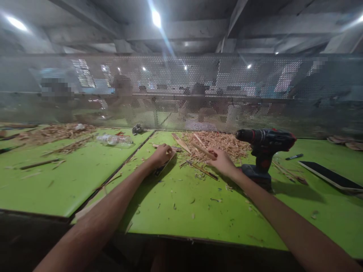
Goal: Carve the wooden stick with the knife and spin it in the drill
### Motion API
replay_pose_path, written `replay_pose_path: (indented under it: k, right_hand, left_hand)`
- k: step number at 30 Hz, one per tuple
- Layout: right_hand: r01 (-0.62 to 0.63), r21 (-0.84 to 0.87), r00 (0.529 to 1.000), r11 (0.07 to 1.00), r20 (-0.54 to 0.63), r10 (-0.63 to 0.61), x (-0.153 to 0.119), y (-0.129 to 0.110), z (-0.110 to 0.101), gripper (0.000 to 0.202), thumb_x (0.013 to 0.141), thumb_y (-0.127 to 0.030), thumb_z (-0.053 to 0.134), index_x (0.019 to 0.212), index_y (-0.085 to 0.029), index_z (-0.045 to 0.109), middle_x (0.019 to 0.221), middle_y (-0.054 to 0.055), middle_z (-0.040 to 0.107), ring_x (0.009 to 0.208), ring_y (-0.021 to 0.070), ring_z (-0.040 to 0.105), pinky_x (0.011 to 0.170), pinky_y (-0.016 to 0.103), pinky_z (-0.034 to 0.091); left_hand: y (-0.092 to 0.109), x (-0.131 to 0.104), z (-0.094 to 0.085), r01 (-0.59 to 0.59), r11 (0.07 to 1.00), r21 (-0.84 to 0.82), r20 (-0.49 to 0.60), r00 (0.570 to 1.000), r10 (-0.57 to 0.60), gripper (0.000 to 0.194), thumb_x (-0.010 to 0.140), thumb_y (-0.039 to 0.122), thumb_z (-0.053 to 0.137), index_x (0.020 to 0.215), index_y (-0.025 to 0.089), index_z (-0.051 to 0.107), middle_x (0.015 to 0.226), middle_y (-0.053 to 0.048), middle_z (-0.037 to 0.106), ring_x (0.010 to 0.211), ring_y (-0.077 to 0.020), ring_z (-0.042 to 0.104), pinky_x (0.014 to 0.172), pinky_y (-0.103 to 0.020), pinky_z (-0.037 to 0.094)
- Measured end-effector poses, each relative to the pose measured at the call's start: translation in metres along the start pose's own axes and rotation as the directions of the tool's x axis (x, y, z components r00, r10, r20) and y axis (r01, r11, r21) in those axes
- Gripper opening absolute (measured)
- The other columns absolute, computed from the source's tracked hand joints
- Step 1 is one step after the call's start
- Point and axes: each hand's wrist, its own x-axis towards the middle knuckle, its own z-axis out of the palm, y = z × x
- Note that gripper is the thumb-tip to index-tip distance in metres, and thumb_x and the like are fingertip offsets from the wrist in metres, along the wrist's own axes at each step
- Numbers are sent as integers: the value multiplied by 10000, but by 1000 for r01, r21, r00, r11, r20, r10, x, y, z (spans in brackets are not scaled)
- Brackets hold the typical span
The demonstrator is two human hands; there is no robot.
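the strip [203,150] is left of the drill, in the right hand [222,162], whose thumb and fingers are pinched on its near end; its far end points away, over the edge of the shavings [227,143]. the left hand [162,155], farther left of the drill, is curled over a dark-edged piece [162,168] on the table [204,215]; whether it is gripped or only pressed cannot be told, as the fingers hide most of it. the two hands are well apart.

between the hands, left of the drill, a flat pale slat [181,142] lies at the edge of the shavings, and a darker stick [202,170] lies slantwise nearer the table's front. the shavings are heaped left of the drill and slightly behind it, with loose curls scattered in front.

the drill [263,145] stands upright on its battery, chuck to the left. right of it lie a pen [294,156] and, farther right, a dark slab [330,175]. far left of the drill, past the table's seam, are a clear bottle [115,140] on its side, a grey lump [138,129] and a second pile [53,133] of shavings. behind the drill runs a mesh screen [176,83], with blurred people beyond.
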Motion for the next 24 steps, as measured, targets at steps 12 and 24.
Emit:
replay_pose_path:
  k: [12, 24]
  right_hand:
    - [33, 270, 995, 962, 81, -57, -12, -10, 13, 348, 849, -286, 583, 1178, -192, 649, 864, 35, 674, 603, 119, 536, 529, 221, 412]
    - [-177, 623, 956, 762, 292, -16, -16, -21, 6, 308, 886, -433, 563, 988, -159, 659, 666, 32, 662, 406, 77, 444, 375, 195, 316]
  left_hand:
    - [35, -6, -7, -170, 982, -85, -95, 982, 162, 303, 886, 270, 553, 1170, 166, 542, 1112, -110, 539, 1003, -225, 560, 920, -396, 480]
    - [56, -8, -14, -174, 854, -490, -9, 981, 194, 150, 859, 273, 632, 951, 157, 658, 1031, -99, 609, 867, -178, 609, 800, -361, 560]
